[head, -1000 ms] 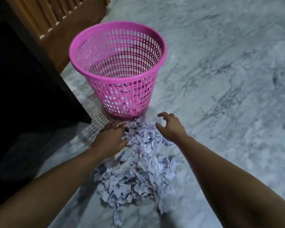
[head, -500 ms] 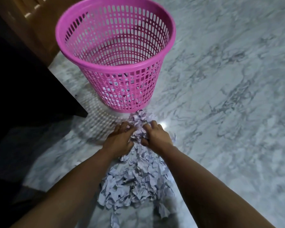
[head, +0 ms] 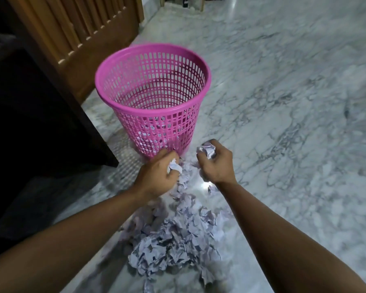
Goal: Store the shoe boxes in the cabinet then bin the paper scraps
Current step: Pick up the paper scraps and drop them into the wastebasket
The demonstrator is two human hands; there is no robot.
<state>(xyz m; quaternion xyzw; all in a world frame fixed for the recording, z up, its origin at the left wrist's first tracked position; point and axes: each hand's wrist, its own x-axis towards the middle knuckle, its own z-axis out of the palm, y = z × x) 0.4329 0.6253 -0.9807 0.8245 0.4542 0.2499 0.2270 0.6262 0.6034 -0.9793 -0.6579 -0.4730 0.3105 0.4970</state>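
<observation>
1. A pink mesh bin [head: 154, 98] stands upright on the marble floor [head: 283, 123] in the upper middle of the frame, its open mouth facing up. Through the holes low in its wall a few pale scraps can be made out at the bottom.
2. The left hand [head: 156, 176] sits just below the foot of the bin, fingers curled round a small wad of crumpled paper [head: 173, 166] that pokes out white between thumb and fingers.
3. The right hand [head: 217, 163] is a little to the right of it and slightly higher in the frame, clenched round another wad of paper [head: 207, 150] that bulges out above the knuckles. Both hands are raised off the floor, near the base of the bin and not over its rim.
4. The pile of paper scraps [head: 173, 240] lies on the floor in the lower middle of the frame, between the two forearms, with a thin trail running up from it towards the hands and the bin's foot.
5. A dark piece of furniture [head: 40, 123] fills the left side of the frame, and behind it in the upper left is a slatted wooden panel [head: 82, 28].
6. No shoe boxes can be seen from here.
</observation>
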